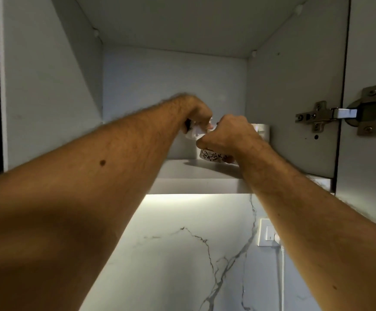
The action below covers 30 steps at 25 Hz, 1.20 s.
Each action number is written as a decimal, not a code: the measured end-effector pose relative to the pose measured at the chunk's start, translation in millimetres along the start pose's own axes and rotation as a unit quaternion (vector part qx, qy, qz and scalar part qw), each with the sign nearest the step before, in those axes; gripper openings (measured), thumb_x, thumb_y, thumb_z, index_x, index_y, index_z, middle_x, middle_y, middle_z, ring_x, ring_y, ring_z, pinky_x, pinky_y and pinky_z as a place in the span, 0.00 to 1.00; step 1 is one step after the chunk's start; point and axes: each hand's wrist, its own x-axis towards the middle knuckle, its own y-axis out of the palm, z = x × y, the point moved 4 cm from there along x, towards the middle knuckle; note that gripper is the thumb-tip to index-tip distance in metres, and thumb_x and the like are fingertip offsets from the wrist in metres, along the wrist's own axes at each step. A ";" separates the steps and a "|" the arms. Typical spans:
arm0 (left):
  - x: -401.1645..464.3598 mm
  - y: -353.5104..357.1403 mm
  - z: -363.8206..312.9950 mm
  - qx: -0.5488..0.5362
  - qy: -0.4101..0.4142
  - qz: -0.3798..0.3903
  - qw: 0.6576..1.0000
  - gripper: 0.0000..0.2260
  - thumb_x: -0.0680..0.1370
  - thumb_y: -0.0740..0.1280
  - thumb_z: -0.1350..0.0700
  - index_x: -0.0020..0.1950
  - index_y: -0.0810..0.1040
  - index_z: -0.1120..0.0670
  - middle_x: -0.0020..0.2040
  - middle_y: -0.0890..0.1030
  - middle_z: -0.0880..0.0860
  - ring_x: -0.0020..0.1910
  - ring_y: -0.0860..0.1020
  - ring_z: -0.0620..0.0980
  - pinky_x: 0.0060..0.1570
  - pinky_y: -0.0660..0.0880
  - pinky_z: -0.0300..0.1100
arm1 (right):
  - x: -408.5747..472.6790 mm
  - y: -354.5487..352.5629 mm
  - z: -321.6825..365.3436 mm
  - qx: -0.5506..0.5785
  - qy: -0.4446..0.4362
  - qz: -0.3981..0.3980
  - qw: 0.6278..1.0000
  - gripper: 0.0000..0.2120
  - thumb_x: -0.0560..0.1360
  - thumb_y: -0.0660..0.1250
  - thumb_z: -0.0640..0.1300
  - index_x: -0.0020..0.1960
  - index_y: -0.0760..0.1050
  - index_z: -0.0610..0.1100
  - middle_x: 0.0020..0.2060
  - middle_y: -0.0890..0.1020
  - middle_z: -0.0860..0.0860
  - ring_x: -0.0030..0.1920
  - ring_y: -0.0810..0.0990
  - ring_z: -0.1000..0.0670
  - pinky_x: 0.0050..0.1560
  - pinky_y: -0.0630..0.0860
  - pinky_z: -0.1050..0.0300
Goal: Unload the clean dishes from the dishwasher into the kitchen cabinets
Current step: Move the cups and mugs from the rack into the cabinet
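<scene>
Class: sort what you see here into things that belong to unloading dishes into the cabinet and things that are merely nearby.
Part of the job: left hand, right hand, patterned cup, second dish held by the left hand, cabinet shelf.

Merely nearby: white container, door hinge, wall socket.

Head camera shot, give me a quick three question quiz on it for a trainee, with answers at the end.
1. True or false: both hands are inside the open cabinet.
2. What does the right hand grip? A) a patterned cup B) a plate C) a fork
3. Fill in: on the shelf, behind the right hand, stands a plain white ____.

Key
1. True: the left hand and the right hand both reach in above the shelf.
2. A: its fingers curl round the patterned cup, which sits low at the shelf. The left hand holds another white piece, too blurred to name.
3. Cup, against the right wall.
</scene>
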 end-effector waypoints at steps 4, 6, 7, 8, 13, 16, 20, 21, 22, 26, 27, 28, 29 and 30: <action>10.2 21.1 -1.2 0.011 0.022 0.011 1.000 0.07 0.78 0.64 0.59 0.53 0.79 0.60 0.54 0.81 0.55 0.54 0.81 0.52 0.54 0.78 0.44 | 2.8 -1.8 -6.8 -0.013 0.011 -0.005 1.000 0.18 0.70 0.74 0.58 0.41 0.69 0.48 0.32 0.73 0.53 0.31 0.73 0.55 0.30 0.70 0.60; 15.2 26.6 -1.4 0.010 0.028 0.001 1.000 0.05 0.77 0.66 0.59 0.49 0.79 0.58 0.53 0.82 0.54 0.52 0.82 0.51 0.53 0.79 0.44 | 3.0 -2.9 -11.3 -0.026 0.018 -0.003 1.000 0.17 0.69 0.74 0.57 0.43 0.70 0.47 0.32 0.73 0.53 0.31 0.72 0.55 0.32 0.70 0.59; 18.0 27.8 -0.8 0.013 0.032 -0.011 0.999 0.03 0.77 0.67 0.58 0.47 0.79 0.57 0.53 0.82 0.54 0.51 0.82 0.51 0.54 0.80 0.45 | 3.6 -2.3 -13.6 -0.032 0.021 0.000 0.999 0.17 0.69 0.74 0.56 0.45 0.70 0.47 0.33 0.72 0.53 0.32 0.72 0.55 0.33 0.70 0.58; 20.3 28.8 -0.3 0.018 0.034 -0.020 0.999 0.03 0.77 0.68 0.58 0.45 0.78 0.56 0.53 0.81 0.53 0.51 0.82 0.51 0.55 0.80 0.46 | 4.5 -1.7 -16.4 -0.034 0.026 0.003 0.999 0.18 0.68 0.75 0.56 0.46 0.71 0.47 0.33 0.73 0.53 0.32 0.72 0.55 0.32 0.70 0.59; 33.0 38.0 10.4 0.018 0.021 0.000 1.000 0.05 0.78 0.67 0.56 0.51 0.79 0.57 0.54 0.81 0.54 0.53 0.81 0.51 0.58 0.79 0.47 | 7.8 0.7 -21.9 -0.042 0.034 0.012 0.998 0.24 0.64 0.77 0.59 0.53 0.79 0.45 0.39 0.79 0.51 0.38 0.77 0.51 0.32 0.70 0.60; 37.5 40.9 15.5 0.017 0.008 0.013 1.000 0.07 0.75 0.69 0.57 0.51 0.81 0.57 0.53 0.82 0.54 0.51 0.82 0.52 0.56 0.79 0.48 | 2.1 -2.2 -20.6 -0.018 0.026 0.003 1.000 0.28 0.64 0.79 0.57 0.58 0.77 0.46 0.45 0.79 0.50 0.45 0.78 0.49 0.43 0.76 0.56; 35.5 44.1 17.7 0.021 -0.004 0.020 1.000 0.07 0.72 0.71 0.58 0.49 0.82 0.57 0.50 0.83 0.54 0.49 0.83 0.52 0.54 0.80 0.48 | -4.5 -4.3 -17.9 0.002 0.015 -0.001 1.000 0.23 0.65 0.80 0.56 0.54 0.79 0.46 0.42 0.77 0.51 0.45 0.77 0.49 0.45 0.76 0.57; 34.9 45.3 18.4 0.023 -0.007 0.023 0.999 0.06 0.72 0.72 0.59 0.48 0.81 0.57 0.50 0.83 0.54 0.48 0.83 0.52 0.54 0.80 0.48 | -5.1 -4.5 -18.0 0.006 0.019 0.001 1.000 0.21 0.66 0.79 0.54 0.53 0.79 0.47 0.42 0.78 0.51 0.44 0.77 0.50 0.44 0.77 0.57; 33.6 46.1 19.5 0.027 -0.010 0.028 0.999 0.05 0.71 0.73 0.59 0.47 0.81 0.57 0.49 0.83 0.54 0.48 0.83 0.52 0.54 0.80 0.48 | -5.4 -4.7 -18.4 0.013 0.023 -0.001 1.000 0.18 0.67 0.77 0.52 0.53 0.79 0.47 0.42 0.80 0.51 0.44 0.79 0.50 0.45 0.78 0.56; 25.9 48.8 24.4 0.054 -0.015 0.036 0.998 0.06 0.71 0.74 0.61 0.45 0.80 0.57 0.50 0.84 0.54 0.49 0.83 0.51 0.54 0.80 0.47 | -13.6 -6.9 -14.7 0.048 0.035 -0.006 0.998 0.14 0.72 0.66 0.47 0.56 0.80 0.48 0.44 0.81 0.50 0.44 0.81 0.48 0.50 0.82 0.49; 24.8 47.9 24.6 0.049 -0.014 0.028 0.998 0.05 0.71 0.73 0.60 0.46 0.80 0.57 0.50 0.84 0.54 0.48 0.84 0.50 0.54 0.80 0.47 | -15.3 -6.8 -15.1 0.058 0.038 -0.007 0.998 0.13 0.72 0.66 0.47 0.56 0.80 0.49 0.44 0.81 0.50 0.44 0.81 0.48 0.50 0.82 0.48; 23.5 46.7 24.9 0.038 -0.013 0.025 0.999 0.05 0.72 0.71 0.60 0.47 0.80 0.57 0.49 0.84 0.54 0.48 0.84 0.51 0.54 0.80 0.47 | -16.1 -7.0 -16.4 0.067 0.042 -0.012 0.997 0.13 0.72 0.66 0.47 0.56 0.80 0.49 0.44 0.81 0.51 0.44 0.82 0.48 0.51 0.82 0.47; 21.6 45.9 25.5 0.018 -0.018 0.033 0.999 0.06 0.74 0.69 0.59 0.49 0.80 0.58 0.49 0.84 0.56 0.47 0.84 0.52 0.54 0.80 0.48 | -16.3 -7.2 -17.8 0.071 0.045 -0.017 0.996 0.14 0.71 0.67 0.46 0.56 0.80 0.50 0.44 0.81 0.51 0.44 0.82 0.48 0.51 0.82 0.47; 19.4 45.3 26.5 -0.011 -0.027 0.051 0.998 0.09 0.75 0.67 0.57 0.52 0.80 0.60 0.50 0.84 0.57 0.47 0.84 0.53 0.54 0.81 0.49 | -16.1 -7.2 -19.0 0.073 0.047 -0.019 0.996 0.14 0.71 0.66 0.46 0.56 0.81 0.50 0.45 0.82 0.51 0.45 0.82 0.48 0.50 0.82 0.47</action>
